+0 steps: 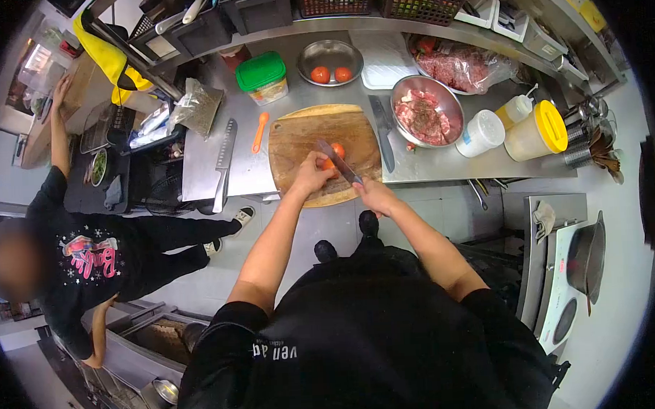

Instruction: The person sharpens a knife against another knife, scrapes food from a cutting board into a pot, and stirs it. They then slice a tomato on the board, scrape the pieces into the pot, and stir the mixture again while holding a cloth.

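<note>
On a round-edged wooden board [295, 144] lies a tomato [337, 150], with a knife blade [340, 162] across it. My right hand [376, 196] is closed round the knife's handle at the board's lower right. The fingers of my left hand [313, 172] are bent against a tomato piece [329, 164], just left of the blade. Above the board, a steel bowl [329, 46] holds two whole tomatoes. An orange spoon [260, 132] and a large knife [225, 161] lie to the left, and another knife [383, 132] lies along the board's right side.
A bowl of meat [427, 112], a white jar [480, 133] and a yellow-lidded container [536, 131] stand right. A green-lidded tub [261, 77] stands behind the board. At left is a co-worker [88, 251]. A shelf [363, 19] with baskets overhangs the counter's back.
</note>
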`<state>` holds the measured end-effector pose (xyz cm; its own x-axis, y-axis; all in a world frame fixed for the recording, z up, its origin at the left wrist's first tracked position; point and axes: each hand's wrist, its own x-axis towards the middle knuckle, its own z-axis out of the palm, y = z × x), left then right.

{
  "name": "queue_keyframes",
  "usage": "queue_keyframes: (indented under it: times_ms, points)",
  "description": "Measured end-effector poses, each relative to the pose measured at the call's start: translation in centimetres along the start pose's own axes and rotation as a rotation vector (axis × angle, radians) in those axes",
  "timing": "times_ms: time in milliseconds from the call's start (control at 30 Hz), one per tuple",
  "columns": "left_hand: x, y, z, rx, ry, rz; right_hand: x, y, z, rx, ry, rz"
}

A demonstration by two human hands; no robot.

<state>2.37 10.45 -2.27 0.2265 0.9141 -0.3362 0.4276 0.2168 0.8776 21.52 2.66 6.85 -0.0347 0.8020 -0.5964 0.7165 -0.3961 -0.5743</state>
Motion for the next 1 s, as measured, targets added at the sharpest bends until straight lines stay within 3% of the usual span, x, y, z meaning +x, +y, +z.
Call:
queue_keyframes:
  times_ms: [100,133,167,200,400,567,633,767,1000]
  points:
    - [-1.9,2.0,-1.0,-0.112,-0.044,-0.069,1.4,1.7,-0.8,0.08,-0.066,-0.005]
    - [-2.6,2.2,-1.3,-0.114,-0.04,-0.076,3.2,3.4,0.4,-0.029,0.068,-0.173]
    - [-3.3,2.2,-1.5,-0.449,-0.039,-0.125,4.1,4.3,1.4,-0.134,0.203,-0.339]
    - [-3.6,2.3,-1.8,-0.781,-0.036,-0.166,3.9,4.0,1.3,-0.125,0.182,-0.306]
    - [-3.6,0.8,-2.9,-1.302,-0.128,-0.03,0.3,-0.1,1.1,-0.052,0.279,-0.293]
    - [-3.2,1.4,-2.3,-1.342,-0.022,0.031,-2.9,-2.4,2.2,-0.05,0.449,-0.463]
    - [-2.8,1.1,-2.4,-1.316,-0.055,0.118,-4.1,-3.0,2.8,-0.066,0.3,-0.365]
    - [-3.7,2.2,-2.2,-1.337,0.086,0.053,-4.3,-2.2,4.3,-0.078,0.383,-0.45]
    - [-3.4,2.0,-1.9,-1.319,0.188,0.074,-5.8,-3.1,3.9,-0.131,0.295,-0.339]
